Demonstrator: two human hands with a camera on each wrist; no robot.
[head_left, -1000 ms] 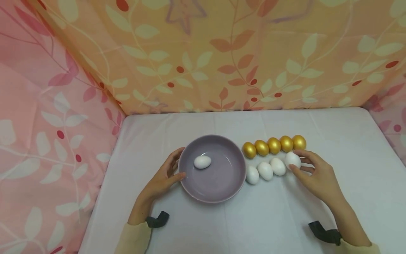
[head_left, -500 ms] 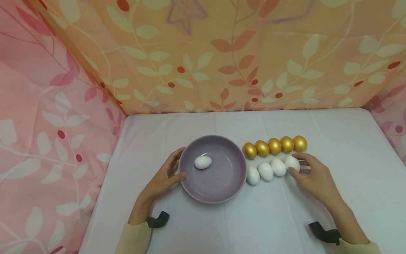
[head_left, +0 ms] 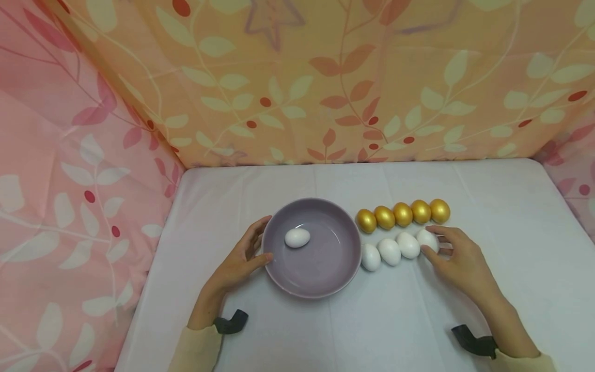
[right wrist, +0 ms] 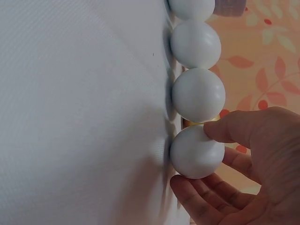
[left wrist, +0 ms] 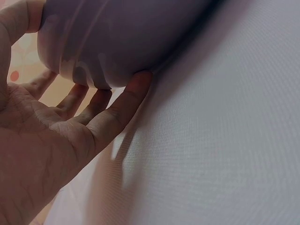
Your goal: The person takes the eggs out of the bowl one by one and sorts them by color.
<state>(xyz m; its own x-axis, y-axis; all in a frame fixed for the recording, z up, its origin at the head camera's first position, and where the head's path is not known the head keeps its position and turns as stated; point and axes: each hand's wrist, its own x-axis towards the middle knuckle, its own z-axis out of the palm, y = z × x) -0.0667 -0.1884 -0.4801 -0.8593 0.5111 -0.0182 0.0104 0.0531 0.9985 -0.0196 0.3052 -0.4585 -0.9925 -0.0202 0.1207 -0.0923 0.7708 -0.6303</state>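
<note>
A round mauve bowl [head_left: 313, 274] stands on the white-covered table, with one white egg [head_left: 297, 238] lying inside it. My left hand [head_left: 246, 254] holds the bowl's left side, thumb at the rim and fingertips against the outer wall, as the left wrist view also shows. To the right of the bowl runs a row of white eggs [head_left: 389, 251]. My right hand [head_left: 460, 261] pinches the egg at the row's right end [right wrist: 197, 152] between thumb and fingers. In the right wrist view that egg sits low at the table surface, close beside its neighbour [right wrist: 198, 95].
Behind the white eggs lies a slanting row of several gold eggs [head_left: 402, 214]. The white tablecloth [head_left: 381, 325] spreads in front of the bowl and eggs. Patterned fabric [head_left: 297, 103] hangs along the table's back edge, with pink fabric [head_left: 56, 217] at the left.
My right hand has lowered slightly toward me and left, bringing its white egg in line with the row. My left hand and the bowl stay in place.
</note>
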